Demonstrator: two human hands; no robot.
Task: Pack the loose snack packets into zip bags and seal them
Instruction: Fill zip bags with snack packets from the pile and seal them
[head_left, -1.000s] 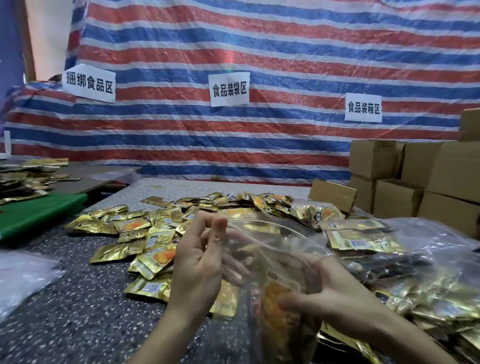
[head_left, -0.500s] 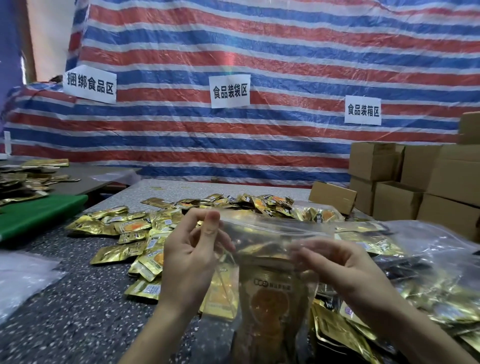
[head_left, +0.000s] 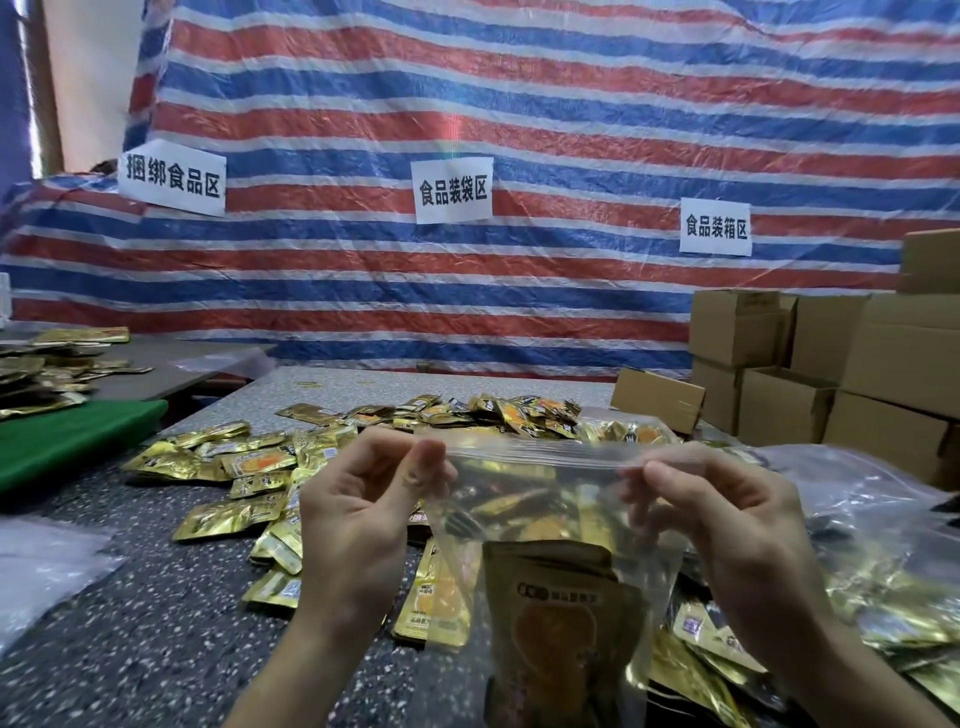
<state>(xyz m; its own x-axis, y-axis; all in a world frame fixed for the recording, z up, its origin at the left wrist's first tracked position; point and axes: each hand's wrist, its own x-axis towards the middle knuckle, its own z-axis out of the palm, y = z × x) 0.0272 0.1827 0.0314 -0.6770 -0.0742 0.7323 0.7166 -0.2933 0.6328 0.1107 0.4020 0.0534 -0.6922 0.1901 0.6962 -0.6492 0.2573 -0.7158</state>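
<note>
**Both hands pinch the top of a filled zip bag**

Your left hand pinches the left end of the zip bag at its top edge. The thumb and forefinger are closed on the plastic and the other fingers are curled behind. Your right hand pinches the right end of the same edge in the same way. The zip strip runs taut and level between your two grips. It can't be seen whether the strip is pressed closed along its length.

The bag hangs upright below your grips, off the table. In its lower half, below and between your hands, stands a gold packet with an orange picture on its front. There are more behind it, but their number can't be made out.

The loose packets lie spread on the table beyond and to the left of your left grip, and more sit under the bag. Past your right grip, crumpled clear plastic lies over further gold packets. Cardboard boxes are stacked beyond that. Well to the left of your left grip are a green mat and a clear plastic sheet. A striped tarp with three paper signs hangs behind everything.
</note>
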